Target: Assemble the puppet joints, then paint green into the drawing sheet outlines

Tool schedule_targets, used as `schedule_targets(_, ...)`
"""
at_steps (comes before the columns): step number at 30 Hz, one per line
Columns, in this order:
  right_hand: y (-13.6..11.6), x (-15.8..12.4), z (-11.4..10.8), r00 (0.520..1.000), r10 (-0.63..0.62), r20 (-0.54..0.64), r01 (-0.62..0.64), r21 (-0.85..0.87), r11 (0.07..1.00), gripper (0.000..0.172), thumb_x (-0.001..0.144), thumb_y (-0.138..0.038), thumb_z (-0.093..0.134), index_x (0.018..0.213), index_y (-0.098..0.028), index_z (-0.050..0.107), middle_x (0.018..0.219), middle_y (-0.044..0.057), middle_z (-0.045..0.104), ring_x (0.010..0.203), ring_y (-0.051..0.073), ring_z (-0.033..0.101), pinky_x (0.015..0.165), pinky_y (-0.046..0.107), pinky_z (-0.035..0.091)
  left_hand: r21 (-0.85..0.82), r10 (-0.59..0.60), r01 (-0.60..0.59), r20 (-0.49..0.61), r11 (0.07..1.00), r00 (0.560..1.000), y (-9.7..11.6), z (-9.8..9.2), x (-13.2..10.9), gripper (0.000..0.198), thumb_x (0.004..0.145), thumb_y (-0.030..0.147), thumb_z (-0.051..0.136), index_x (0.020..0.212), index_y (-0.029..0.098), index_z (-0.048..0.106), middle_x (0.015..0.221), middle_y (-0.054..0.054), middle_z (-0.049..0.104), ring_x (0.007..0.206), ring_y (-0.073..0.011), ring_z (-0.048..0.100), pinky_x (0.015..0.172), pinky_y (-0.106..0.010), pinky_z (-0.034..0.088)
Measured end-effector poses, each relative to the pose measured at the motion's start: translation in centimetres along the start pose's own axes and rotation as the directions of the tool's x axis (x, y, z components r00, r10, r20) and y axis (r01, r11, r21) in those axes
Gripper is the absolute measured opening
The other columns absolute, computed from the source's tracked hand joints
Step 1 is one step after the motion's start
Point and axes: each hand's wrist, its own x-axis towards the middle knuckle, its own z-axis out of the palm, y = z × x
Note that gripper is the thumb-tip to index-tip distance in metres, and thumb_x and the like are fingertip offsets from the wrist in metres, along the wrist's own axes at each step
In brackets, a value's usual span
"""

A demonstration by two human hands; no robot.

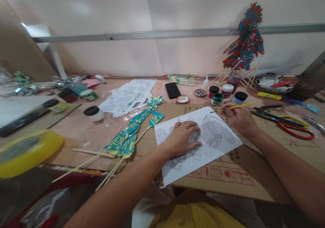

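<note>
A white sheet with black line drawings (224, 146) lies tilted on a flat piece of cardboard (215, 184). My left hand (185, 136) rests on the sheet, fingers spread and holding nothing. In my right hand (236, 117), at the sheet's upper right corner, is a thin yellow paintbrush (247, 104), its dark tip pointing left. Just beyond the sheet's far edge stands an open jar of green paint (217, 100). A jar with a dark blue lid (240, 97) sits behind my right hand.
Teal and yellow figures on sticks (127, 136) lie left of the sheet. Red-handled scissors (296, 130) are at the right. A black phone (172, 90) and printed sheets (127, 96) lie farther back. Yellow tape (50, 150) is at the left edge; red-blue figures (246, 42) stand behind.
</note>
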Motion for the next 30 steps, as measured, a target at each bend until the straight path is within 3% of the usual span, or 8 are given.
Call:
schedule_targets(9, -0.14, -0.14, -0.03, 0.996, -0.078, 0.049, 0.083, -0.118, 0.989, 0.029, 0.097, -0.040, 0.039, 0.084, -0.025, 0.061, 0.092, 0.009, 0.070, 0.085, 0.026, 0.064, 0.076, 0.041, 0.048, -0.016, 0.005, -0.006, -0.006, 1.000, 1.000, -0.04, 0.04, -0.02, 0.047, 0.088, 0.047, 0.063, 0.128, 0.023, 0.057, 0.145, -0.010, 0.052, 0.135, -0.0278, 0.044, 0.111, -0.049, 0.029)
schedule_targets(16, 0.48, 0.03, 0.52, 0.992, -0.096, 0.082, 0.102, -0.068, 0.992, 0.031, 0.098, -0.041, 0.038, 0.083, -0.025, 0.061, 0.086, 0.008, 0.069, 0.084, 0.025, 0.064, 0.077, 0.040, 0.048, -0.008, 0.003, -0.003, -0.004, 1.000, 1.000, 0.11, -0.03, 0.04, 0.047, 0.087, 0.047, 0.063, 0.127, 0.023, 0.058, 0.143, -0.010, 0.054, 0.135, -0.0284, 0.044, 0.113, -0.049, 0.028)
schedule_targets(30, -0.15, 0.08, 0.76, 0.997, -0.033, 0.065, 0.035, -0.033, 0.999, 0.030, 0.096, -0.041, 0.040, 0.084, -0.025, 0.062, 0.086, 0.008, 0.069, 0.083, 0.025, 0.061, 0.077, 0.040, 0.049, -0.014, 0.005, -0.006, -0.011, 1.000, 1.000, 0.15, -0.08, -0.03, 0.047, 0.088, 0.046, 0.063, 0.129, 0.024, 0.057, 0.144, -0.009, 0.052, 0.137, -0.0282, 0.042, 0.113, -0.049, 0.029)
